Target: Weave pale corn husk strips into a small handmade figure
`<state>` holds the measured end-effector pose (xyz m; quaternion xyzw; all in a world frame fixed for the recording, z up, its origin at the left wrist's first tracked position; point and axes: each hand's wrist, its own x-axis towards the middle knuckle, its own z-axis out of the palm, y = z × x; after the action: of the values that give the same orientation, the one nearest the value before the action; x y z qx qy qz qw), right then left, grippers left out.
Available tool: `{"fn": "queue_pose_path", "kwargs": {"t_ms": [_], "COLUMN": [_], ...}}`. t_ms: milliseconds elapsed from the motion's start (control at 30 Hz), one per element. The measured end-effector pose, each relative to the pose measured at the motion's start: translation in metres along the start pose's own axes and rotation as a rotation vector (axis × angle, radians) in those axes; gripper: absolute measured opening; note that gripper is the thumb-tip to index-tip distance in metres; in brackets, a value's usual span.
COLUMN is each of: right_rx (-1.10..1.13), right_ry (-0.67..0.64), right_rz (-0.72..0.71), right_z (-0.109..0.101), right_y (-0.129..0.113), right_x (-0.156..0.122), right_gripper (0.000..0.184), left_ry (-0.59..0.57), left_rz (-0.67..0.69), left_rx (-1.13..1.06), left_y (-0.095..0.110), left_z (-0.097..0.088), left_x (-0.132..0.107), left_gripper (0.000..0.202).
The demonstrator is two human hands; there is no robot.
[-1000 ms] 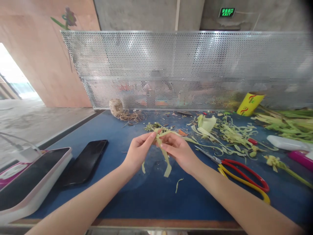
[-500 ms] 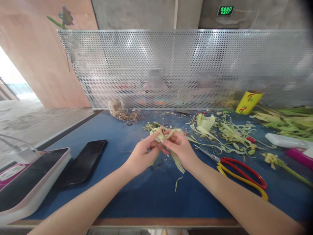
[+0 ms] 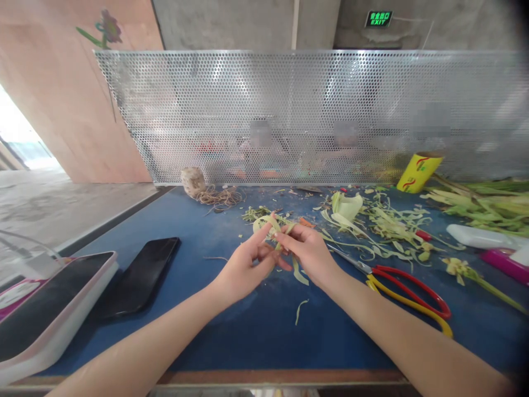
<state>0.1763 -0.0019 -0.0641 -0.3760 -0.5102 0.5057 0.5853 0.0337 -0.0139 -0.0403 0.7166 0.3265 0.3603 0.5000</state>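
Observation:
Above the middle of the blue table [image 3: 231, 342], my left hand [image 3: 243, 268] pinches a bunch of pale green leaf strips [image 3: 262, 223] that look like corn husk. One strip loops over its index finger. My right hand [image 3: 313, 255] closes its thumb and fingers on the same bunch, and the fingertips of both hands meet there. A loose strip end [image 3: 300, 274] hangs below the right hand. Fingers partly hide the middle of the bunch. Right of my right forearm lie scissors [image 3: 366, 268] with one red and one yellow handle, blades partly apart.
Husk scraps [image 3: 392, 223] lie scattered behind and right. A husk flower on a stem [image 3: 467, 271] and a yellow roll [image 3: 419, 172] are on the right. A twine ball [image 3: 193, 182] stands back left, a black phone [image 3: 142, 275] nearer. A perforated metal screen [image 3: 264, 88] closes the back.
My right hand has turned slightly, and the strip spread above its knuckles is out of sight. The hanging end has shifted. An orange piece behind the hand shows more now.

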Motion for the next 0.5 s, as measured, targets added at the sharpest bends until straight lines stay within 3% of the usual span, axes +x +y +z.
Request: {"fn": "queue_pose_path", "kwargs": {"t_ms": [133,200,333,500], "right_rx": [0.112,0.132,-0.040,-0.074], "right_ry": [-0.158,-0.213,-0.195,-0.188], "right_rz": [0.072,0.100,0.143,0.158], "right_z": [0.000,0.002,0.006,0.006], "right_y": [-0.003,-0.005,-0.007,-0.009], "right_x": [-0.001,-0.003,-0.007,-0.008], "right_gripper": [0.033,0.037,0.023,0.018], "left_ry": [0.041,0.118,0.260,0.322], "left_rz": [-0.044,-0.027,-0.006,-0.047], "left_rx": [-0.136,-0.143,-0.032,0.060], "left_y": [0.001,0.001,-0.001,-0.001], "left_z": [-0.003,-0.006,-0.011,-0.011], "left_x": [0.003,0.006,0.010,0.008], "left_gripper": [0.050,0.035,0.022,0.028]}}
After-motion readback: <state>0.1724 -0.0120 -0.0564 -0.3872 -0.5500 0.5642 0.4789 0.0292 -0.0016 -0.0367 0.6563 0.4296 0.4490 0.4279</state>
